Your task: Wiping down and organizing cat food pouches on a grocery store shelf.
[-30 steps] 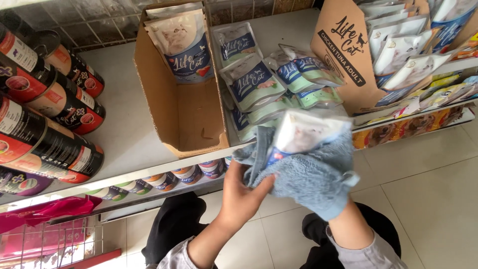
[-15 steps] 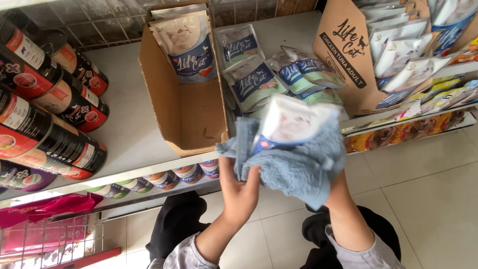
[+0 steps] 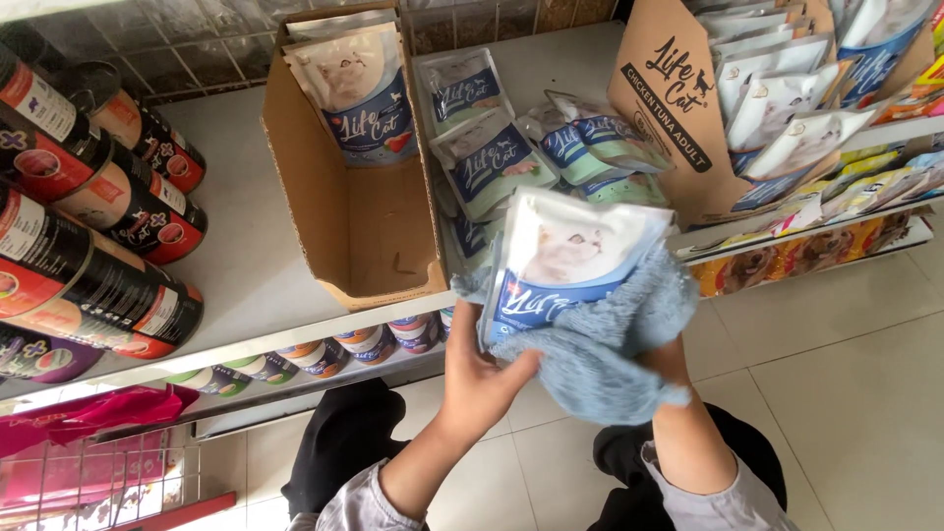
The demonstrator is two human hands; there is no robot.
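Head view, the only one.

Left hand (image 3: 482, 369): fingers wrapped around the lower left edge of one pet-food pouch (image 3: 570, 261), white front with a blue band, gripping it firmly. The pouch is held upright in front of the shelf edge, face toward the camera, so its front is open to the cloth.

Right hand (image 3: 669, 359): mostly hidden under a blue fluffy cloth (image 3: 610, 354); it appears to clench the cloth against the pouch's right and lower side. Exact finger position cannot be told.

Shelf (image 3: 246, 265), white:
- One open cardboard tray (image 3: 379, 246), nearly empty; one pouch stands at its back wall.
- Loose pouches (image 3: 492, 157) lying just right of the tray, overlapping; about six visible, count uncertain.
- Second cardboard box (image 3: 669, 108) at right, tilted, packed with pouches; at least five.
- Dark cans (image 3: 118, 216) stacked on their sides at left; about seven visible.

Lower shelf: row of small cans (image 3: 315, 349), about six.
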